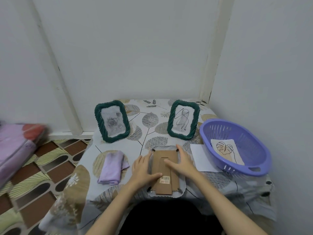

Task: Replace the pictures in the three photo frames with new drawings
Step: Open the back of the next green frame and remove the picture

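A photo frame (165,181) lies face down on the table in front of me, its brown cardboard back and barcode sticker up. My left hand (144,168) rests flat on its left side, fingers spread. My right hand (182,162) lies flat over its upper right part. Two green twisted frames stand upright at the back: the left frame (112,121) holds a grey rose picture, the right frame (183,119) holds a line drawing. A leaf drawing (226,153) lies in the purple basket (254,146). A white sheet (203,158) lies beside the basket.
A folded lilac cloth (112,167) lies left of the face-down frame. The small table (149,122) has a leaf-patterned cover and stands in a corner between white walls. A pink bundle (15,146) sits on the patterned floor at left.
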`<state>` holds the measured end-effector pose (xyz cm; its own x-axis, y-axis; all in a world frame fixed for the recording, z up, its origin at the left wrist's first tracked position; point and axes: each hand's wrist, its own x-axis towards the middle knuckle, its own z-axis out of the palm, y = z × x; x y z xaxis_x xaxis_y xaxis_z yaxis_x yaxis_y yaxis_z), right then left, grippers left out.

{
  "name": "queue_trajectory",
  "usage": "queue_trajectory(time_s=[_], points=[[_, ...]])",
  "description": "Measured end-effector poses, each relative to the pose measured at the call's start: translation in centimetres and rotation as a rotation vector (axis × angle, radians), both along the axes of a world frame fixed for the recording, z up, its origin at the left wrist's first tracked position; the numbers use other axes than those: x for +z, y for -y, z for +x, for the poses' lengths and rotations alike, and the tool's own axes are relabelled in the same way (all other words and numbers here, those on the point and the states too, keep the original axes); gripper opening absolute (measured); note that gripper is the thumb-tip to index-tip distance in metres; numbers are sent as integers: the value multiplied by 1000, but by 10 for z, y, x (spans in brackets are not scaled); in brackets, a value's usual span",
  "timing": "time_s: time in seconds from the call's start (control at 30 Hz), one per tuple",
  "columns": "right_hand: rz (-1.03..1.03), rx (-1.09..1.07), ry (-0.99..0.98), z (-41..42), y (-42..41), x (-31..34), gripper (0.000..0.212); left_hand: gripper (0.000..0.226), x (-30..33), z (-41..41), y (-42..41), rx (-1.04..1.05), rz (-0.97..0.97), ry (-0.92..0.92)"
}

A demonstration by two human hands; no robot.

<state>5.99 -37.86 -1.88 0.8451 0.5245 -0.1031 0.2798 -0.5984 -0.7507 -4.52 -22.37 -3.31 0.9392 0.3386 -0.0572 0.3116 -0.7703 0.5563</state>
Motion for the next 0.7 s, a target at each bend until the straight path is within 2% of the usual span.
queue_trajectory(time_s=[0.1,0.17,0.27,0.33,0.47,0.57,0.7], points=[[-248,40,158,1,-8,-7,94,100,-7,0,4,-2,94,-69],[-291,78,166,2,-11,-11,93,90,-11,-1,6,15,128,-88],[-328,79,165,1,-11,-17,89,88,-15,-1,3,61,111,-35],[-359,39,264,-4,-10,-22,85,83,-16,1,-1,93,87,37],[-389,-4,429,-17,-8,-29,97,102,-17,6,-6,71,165,35],[-420,-18,442,-18,-9,-30,102,103,-19,10,-10,72,256,45],[-433,-18,445,-14,-7,-31,102,119,-23,15,-13,64,353,55]])
